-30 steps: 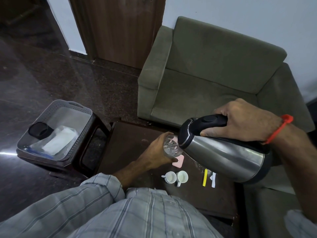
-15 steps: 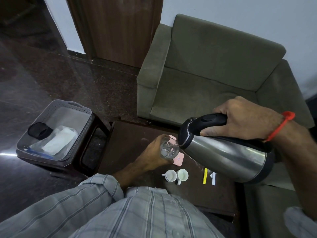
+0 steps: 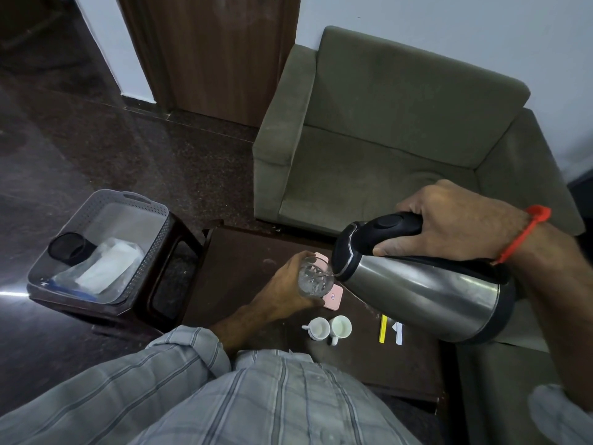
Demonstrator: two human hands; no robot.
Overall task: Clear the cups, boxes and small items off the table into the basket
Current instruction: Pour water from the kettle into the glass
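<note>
Left hand grip wraps a clear glass above the counter; fragile, probably slick, best held round its wall. Just right, the right hand grip clamps the steel kettle handle. Below both, two white cups: light, brittle.

Dim room, sharp focus, wide-angle edge bending, floor glare

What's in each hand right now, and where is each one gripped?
Left hand wraps the side of a clear drinking glass. Right hand grips the black handle of a tilted stainless-steel kettle.
</note>
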